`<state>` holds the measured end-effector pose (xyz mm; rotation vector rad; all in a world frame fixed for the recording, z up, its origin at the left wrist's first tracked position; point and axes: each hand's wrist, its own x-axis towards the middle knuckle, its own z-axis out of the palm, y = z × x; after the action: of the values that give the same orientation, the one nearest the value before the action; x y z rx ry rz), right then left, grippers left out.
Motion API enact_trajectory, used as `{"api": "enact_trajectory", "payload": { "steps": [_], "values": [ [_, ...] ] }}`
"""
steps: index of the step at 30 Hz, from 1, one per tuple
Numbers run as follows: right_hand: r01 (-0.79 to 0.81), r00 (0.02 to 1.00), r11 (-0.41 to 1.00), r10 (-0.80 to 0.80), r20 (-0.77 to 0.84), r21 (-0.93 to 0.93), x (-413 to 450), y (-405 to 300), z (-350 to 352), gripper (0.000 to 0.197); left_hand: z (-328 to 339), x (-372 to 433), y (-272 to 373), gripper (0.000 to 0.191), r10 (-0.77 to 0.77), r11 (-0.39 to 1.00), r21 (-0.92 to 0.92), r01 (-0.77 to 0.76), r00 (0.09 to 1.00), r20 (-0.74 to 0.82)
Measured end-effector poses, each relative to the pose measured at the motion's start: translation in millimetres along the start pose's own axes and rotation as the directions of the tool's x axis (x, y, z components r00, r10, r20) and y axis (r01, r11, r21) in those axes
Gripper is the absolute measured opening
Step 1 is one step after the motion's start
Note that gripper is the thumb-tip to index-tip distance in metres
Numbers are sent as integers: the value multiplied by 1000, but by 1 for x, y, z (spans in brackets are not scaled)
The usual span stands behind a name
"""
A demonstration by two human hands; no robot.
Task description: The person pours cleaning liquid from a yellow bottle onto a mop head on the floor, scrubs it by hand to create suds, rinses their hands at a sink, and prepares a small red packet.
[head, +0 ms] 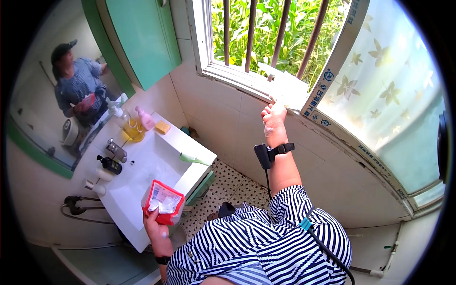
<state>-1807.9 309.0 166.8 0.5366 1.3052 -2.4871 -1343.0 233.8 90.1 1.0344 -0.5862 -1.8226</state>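
My left hand (155,226) grips a red and white plastic packet (163,201) above the near edge of the white washbasin (156,162); crumpled white material lies against the packet by my thumb. My right arm reaches out to the window sill, where my right hand (274,113) is at a white sheet-like item (291,89). Glare washes out the fingertips, so their hold on it cannot be made out. A black device is strapped on the right wrist.
Around the basin stand a pump bottle of yellow liquid (134,129), a pink pump bottle (145,118), a soap bar (162,127), a green-handled brush (195,159), a faucet (116,150) and a black bottle (109,164). A green cabinet (144,42) hangs above. Bars (250,35) cross the window.
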Motion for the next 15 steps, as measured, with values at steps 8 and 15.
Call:
{"api": "enact_trajectory", "payload": {
  "steps": [8,15],
  "values": [
    [112,992,985,-119,43,130,9,29,-13,17,16,7,-8,44,-59,998,16,58,995,84],
    [-103,981,973,64,184,206,-4,25,9,40,2,-11,-2,45,-69,998,10,68,994,79]
  ]
}}
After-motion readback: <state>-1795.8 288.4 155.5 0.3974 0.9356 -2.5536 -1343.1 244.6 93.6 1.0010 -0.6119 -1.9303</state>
